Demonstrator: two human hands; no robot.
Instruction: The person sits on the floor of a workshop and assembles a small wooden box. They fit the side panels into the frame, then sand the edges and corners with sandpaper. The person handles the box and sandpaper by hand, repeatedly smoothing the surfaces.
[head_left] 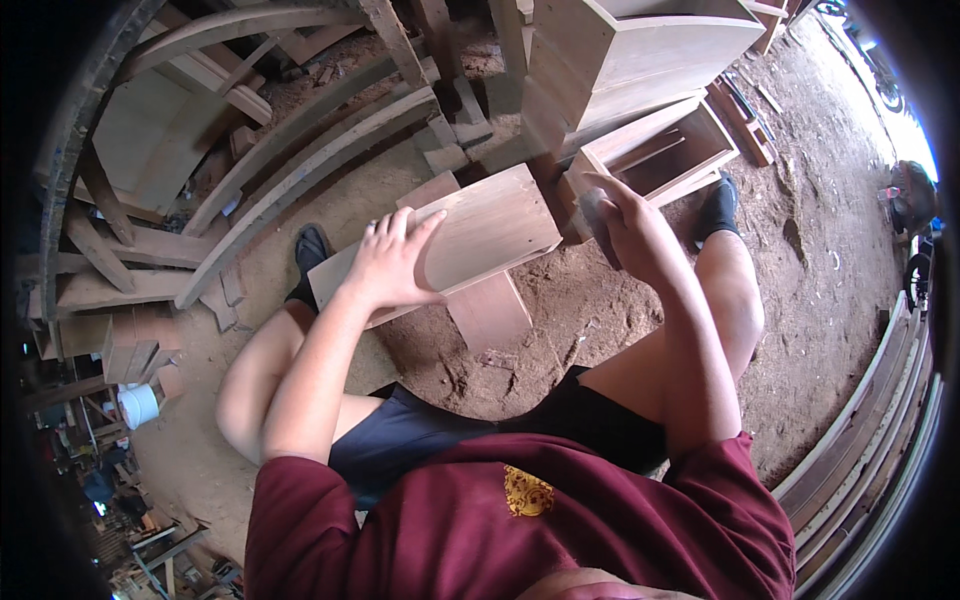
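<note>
We steadied the pale rectangular wooden board under the spread, flat-pressed fingers of our left hand, while our right hand curled shut around a small dark sanding block at its end.

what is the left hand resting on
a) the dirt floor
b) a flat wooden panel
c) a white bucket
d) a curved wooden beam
b, the left hand lies flat with fingers spread on the pale flat wooden panel held in front of the knees, while the right hand is at the panel's right end gripping a small dark piece.
</note>
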